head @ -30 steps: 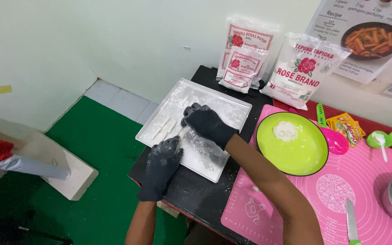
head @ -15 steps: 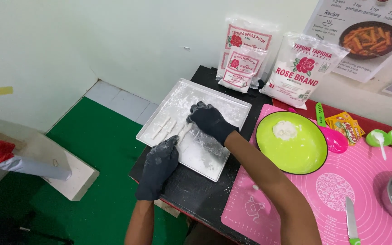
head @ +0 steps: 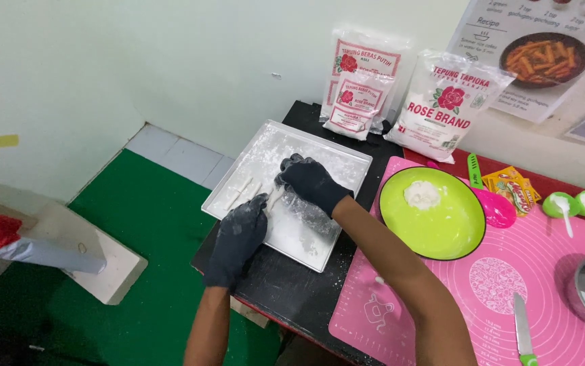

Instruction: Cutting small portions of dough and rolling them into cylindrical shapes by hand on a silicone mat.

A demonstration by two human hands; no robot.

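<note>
1. The left hand (head: 238,234), black-gloved, closes its grip on a white dough stick (head: 273,198) over the floured metal tray (head: 333,159).
2. The right hand (head: 309,181) presses fingers onto the same stick; its grip looks half-curled.
3. Beside the tray, a green plate (head: 455,227) sits on the counter (head: 292,291).

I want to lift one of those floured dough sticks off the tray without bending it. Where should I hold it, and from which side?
Judging from its pose, pinch a dough stick across its narrow width near the middle, coming from above. It lies flat and thin on the floured metal tray, so nothing fits beneath it. The left hand is the nearer one; the right hand rests over the tray's centre.
</note>
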